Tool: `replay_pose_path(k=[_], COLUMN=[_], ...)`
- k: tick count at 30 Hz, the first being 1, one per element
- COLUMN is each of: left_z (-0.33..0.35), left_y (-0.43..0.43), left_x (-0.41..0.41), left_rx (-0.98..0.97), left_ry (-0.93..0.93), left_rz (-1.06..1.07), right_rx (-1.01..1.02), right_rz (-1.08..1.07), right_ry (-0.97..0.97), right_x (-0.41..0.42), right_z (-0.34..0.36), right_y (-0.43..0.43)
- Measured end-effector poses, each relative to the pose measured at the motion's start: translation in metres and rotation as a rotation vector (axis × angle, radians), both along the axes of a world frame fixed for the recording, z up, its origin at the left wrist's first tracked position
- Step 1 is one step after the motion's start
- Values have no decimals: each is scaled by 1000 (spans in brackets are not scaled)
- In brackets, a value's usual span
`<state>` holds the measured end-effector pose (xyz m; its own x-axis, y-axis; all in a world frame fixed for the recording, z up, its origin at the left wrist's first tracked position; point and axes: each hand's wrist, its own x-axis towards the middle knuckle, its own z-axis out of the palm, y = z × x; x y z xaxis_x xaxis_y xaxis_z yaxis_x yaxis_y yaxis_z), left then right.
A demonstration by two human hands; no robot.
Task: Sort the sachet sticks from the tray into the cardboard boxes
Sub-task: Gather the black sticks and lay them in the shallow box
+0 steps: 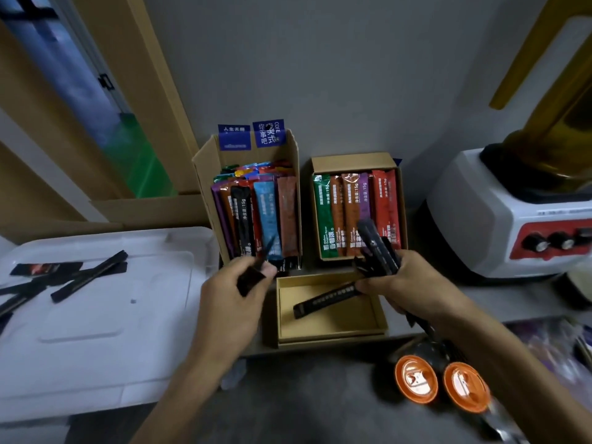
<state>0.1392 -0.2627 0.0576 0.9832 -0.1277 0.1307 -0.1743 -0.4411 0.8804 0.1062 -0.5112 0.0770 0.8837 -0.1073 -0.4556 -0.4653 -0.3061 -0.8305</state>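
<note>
A black sachet stick (251, 276) is pinched by the left hand (230, 299) beside the shallow box (330, 328). A bundle of black sticks (376, 245) is clasped in the right hand (410, 280)

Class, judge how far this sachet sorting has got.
Done: the tall box and back right box hold coloured sticks. In hand: left hand pinches one black stick, right hand grips a bundle; another stick lies in the front box. Left: several black sticks on the tray.
</note>
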Motion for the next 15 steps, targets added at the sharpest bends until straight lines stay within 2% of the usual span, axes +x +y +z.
replay_pose_path(k=[5,11,15], left_z=[-5,-10,-10], left_y=[6,4,8], left_x=[10,8,5], left_rx=[-38,-157,-159], left_ry=[109,158,182], left_rz=[33,82,93], right_rx=[-189,-630,-720], right_rz=[204,388,465], right_ry=[-17,16,17], right_x=[-2,6,10], right_z=[-10,-22,-15], right_y=[7,23,37])
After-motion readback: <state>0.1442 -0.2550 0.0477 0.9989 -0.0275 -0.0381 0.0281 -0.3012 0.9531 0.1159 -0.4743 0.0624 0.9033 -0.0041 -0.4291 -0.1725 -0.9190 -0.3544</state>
